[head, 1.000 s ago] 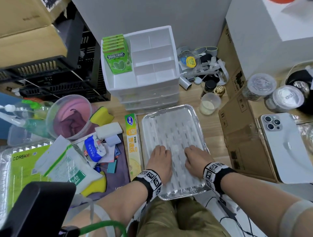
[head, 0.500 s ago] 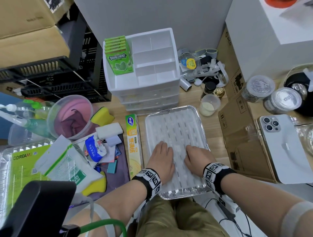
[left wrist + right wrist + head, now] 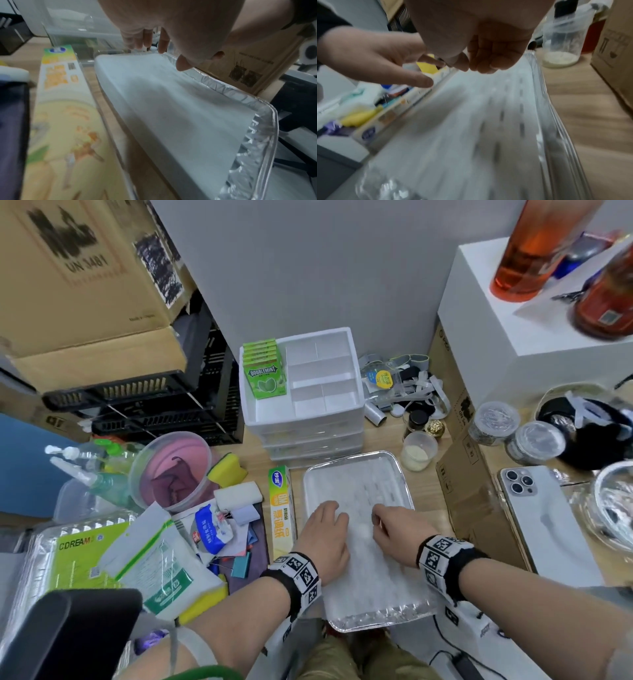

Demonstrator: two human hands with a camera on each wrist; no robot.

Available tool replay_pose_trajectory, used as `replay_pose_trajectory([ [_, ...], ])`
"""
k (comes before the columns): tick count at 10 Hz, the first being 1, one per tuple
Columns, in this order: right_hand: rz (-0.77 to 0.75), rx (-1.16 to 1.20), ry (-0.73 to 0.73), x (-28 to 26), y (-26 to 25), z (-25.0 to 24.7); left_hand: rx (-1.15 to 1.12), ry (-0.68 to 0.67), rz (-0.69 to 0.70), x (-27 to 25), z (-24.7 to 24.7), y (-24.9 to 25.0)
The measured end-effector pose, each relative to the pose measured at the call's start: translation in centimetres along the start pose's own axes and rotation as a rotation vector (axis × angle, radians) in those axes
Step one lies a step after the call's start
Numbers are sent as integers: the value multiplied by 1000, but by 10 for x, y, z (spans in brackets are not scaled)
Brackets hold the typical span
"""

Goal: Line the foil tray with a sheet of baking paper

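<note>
The foil tray (image 3: 376,623) lies on the wooden table right in front of me, long side running away from me. A white sheet of baking paper (image 3: 370,580) covers its floor; the tray's ribs show through it in the right wrist view (image 3: 488,121). My left hand (image 3: 325,534) hovers over the paper's left half with relaxed fingers pointing down (image 3: 145,40). Over the right half is my right hand (image 3: 394,529), its fingers loosely curled (image 3: 484,60) and holding nothing. In the left wrist view the paper (image 3: 171,108) sags a little below the crimped rim (image 3: 267,128).
The baking paper box (image 3: 281,515) lies along the tray's left side. A white drawer organiser (image 3: 308,409) stands just behind, a plastic cup (image 3: 419,455) at the far right corner. A cardboard box (image 3: 479,501) and a phone (image 3: 541,529) sit to the right; clutter fills the left.
Both hands lay flat on the paper, pressing it down; now they have lifted off it, and the right hand's fingers have curled. The head view has tilted upward.
</note>
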State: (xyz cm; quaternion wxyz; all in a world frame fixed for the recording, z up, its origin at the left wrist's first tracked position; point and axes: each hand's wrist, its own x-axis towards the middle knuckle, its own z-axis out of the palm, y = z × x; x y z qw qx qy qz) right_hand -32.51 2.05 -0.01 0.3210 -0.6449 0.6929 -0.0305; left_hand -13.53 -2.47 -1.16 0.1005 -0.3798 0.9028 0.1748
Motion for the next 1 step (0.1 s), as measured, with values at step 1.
replay_pose_trajectory([
  [1,-37,176,131,-3,-10,-51,-72,13,-77,-2,-33,-7],
])
